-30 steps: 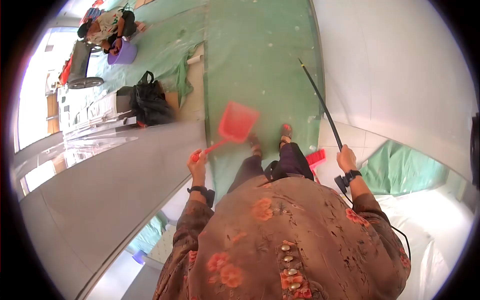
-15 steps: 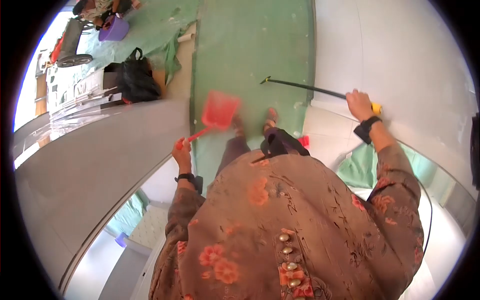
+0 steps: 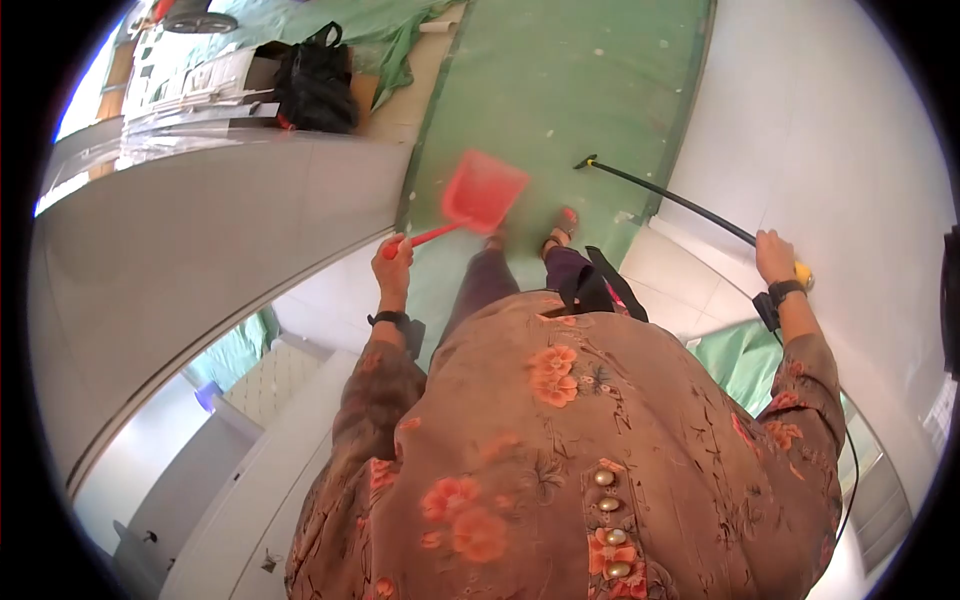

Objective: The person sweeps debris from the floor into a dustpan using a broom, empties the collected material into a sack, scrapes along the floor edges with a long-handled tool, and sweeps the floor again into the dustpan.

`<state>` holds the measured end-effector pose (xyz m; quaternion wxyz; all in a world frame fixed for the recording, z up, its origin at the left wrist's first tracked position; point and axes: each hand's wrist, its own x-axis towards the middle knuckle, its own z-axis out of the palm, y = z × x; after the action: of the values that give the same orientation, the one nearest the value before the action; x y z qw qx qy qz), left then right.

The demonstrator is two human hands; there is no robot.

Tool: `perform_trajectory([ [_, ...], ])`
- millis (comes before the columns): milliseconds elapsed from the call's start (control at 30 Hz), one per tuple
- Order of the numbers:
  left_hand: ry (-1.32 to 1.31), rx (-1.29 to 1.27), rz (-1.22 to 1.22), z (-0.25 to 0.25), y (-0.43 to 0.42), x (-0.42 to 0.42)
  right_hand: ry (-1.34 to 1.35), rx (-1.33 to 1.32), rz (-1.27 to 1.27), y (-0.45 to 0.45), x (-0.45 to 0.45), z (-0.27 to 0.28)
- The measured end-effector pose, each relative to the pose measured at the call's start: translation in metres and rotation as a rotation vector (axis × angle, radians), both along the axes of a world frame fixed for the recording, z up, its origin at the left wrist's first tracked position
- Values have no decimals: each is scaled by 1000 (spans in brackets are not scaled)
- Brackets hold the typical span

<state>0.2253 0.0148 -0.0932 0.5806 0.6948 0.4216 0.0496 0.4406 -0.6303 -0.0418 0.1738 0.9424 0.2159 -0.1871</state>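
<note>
My left hand [image 3: 393, 265] is wrapped round the handle of a red dustpan [image 3: 486, 190], whose pan hangs above the green floor sheet near my feet. In my right hand [image 3: 774, 258] is a long-handled scraper [image 3: 680, 203] with a black shaft and a yellow grip end. Its small dark head points down toward the green sheet ahead of my feet; whether it touches the sheet I cannot tell. Both hands are closed on their handles.
Green sheeting [image 3: 560, 90] covers the walkway floor. A white wall [image 3: 800, 120] runs along the right, and a pale partition [image 3: 220, 230] along the left. A black bag [image 3: 315, 85] stands by stacked boxes at the upper left. My shoe [image 3: 566, 222] rests on the sheet.
My view has shifted, and the dustpan and scraper now appear farther right in it. The person with the purple bucket has left the view. Both hands keep their holds.
</note>
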Motion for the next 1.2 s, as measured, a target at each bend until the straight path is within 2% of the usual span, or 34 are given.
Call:
perform_trajectory([
  [267,8,23,48,-1,-11,-5,112,-109,-127,9,3,-1],
  [500,31,6,53,-4,5,-14,26,-181,-84,40,0,22],
  [567,77,-8,11,-3,16,-20,140,-146,-278,20,6,0],
  [633,81,-15,25,-5,29,-27,146,-70,-290,12,8,-9],
  [700,88,-23,43,-10,36,-34,426,-33,-326,27,9,12],
  [767,141,31,61,-10,43,-39,429,-51,-335,35,4,16],
  [967,163,86,173,-34,51,-63,452,171,-267,69,-3,9],
  [1067,193,106,197,-58,58,-77,525,301,-225,116,7,-16],
  [1100,206,99,211,-63,60,-82,498,373,-126,137,10,-24],
  [1167,207,107,217,-71,60,-90,570,432,-181,186,20,-39],
  [1200,209,122,217,-73,60,-92,533,470,-90,208,22,-49],
])
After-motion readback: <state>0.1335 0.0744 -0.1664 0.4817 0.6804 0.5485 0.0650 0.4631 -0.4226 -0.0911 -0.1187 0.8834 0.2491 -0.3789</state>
